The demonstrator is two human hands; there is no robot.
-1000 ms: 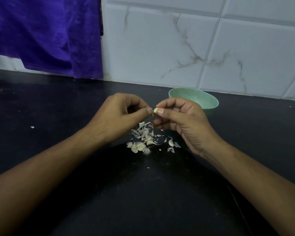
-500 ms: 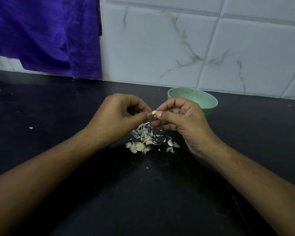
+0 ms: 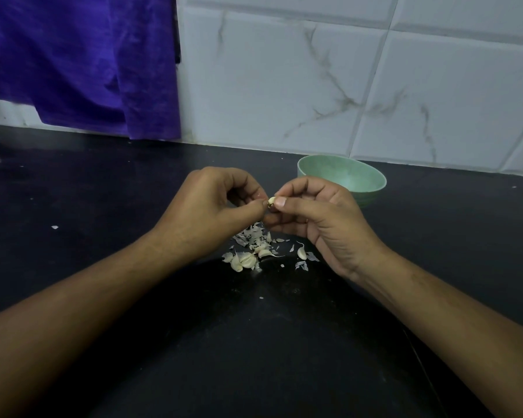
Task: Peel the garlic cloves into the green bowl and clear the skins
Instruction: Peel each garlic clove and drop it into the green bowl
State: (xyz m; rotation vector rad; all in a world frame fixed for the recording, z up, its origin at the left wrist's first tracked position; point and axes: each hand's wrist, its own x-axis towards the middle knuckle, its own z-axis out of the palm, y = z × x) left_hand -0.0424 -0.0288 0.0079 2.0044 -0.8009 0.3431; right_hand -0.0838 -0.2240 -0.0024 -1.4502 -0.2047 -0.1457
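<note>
A small pale garlic clove (image 3: 271, 201) is pinched between the thumb and fingers of my right hand (image 3: 317, 218). The thumb and fingertips of my left hand (image 3: 206, 212) close on the same clove from the left. Both hands hover above a little heap of papery skins (image 3: 252, 236) and several loose cloves (image 3: 248, 259) on the black counter. One more clove (image 3: 301, 252) lies just right of the heap. The green bowl (image 3: 344, 179) stands behind my right hand; what it holds is hidden from here.
The black counter (image 3: 103, 206) runs back to a white marbled tile wall (image 3: 314, 86). A purple cloth (image 3: 79, 61) hangs over the wall at the back left. A stray skin flake (image 3: 55, 227) lies far left on the counter.
My hands have stayed together on the clove, with only small finger movements at the pinch. The heap of skins and the bowl have not moved.
</note>
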